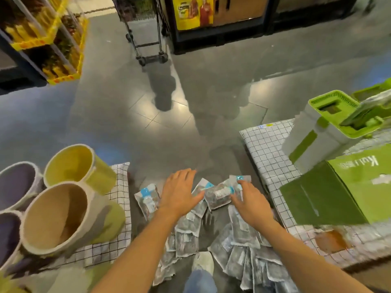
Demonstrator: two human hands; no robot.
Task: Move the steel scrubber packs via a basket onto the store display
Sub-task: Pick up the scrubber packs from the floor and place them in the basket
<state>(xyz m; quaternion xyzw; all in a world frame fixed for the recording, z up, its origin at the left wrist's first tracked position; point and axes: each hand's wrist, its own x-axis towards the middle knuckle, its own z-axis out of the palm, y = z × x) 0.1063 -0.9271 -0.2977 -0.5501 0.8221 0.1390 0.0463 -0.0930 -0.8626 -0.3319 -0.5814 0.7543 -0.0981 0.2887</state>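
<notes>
Several steel scrubber packs (218, 196), clear bags with blue-and-white labels, lie scattered on the grey floor between two checked-cloth displays. One pack (148, 197) lies apart at the left. My left hand (179, 192) reaches down with straight, spread fingers, resting on the packs. My right hand (248, 200) has its fingers curled over the top pack near its blue label (240, 178). More packs (243, 256) trail toward my feet. No basket for carrying shows among them.
Round fabric baskets in yellow (74, 163), tan (55, 216) and purple (17, 185) stand on the left checked cloth. A green box (359, 187) and a white-green bin (330, 123) sit on the right display (266, 149). A wheeled trolley (148, 45) stands ahead.
</notes>
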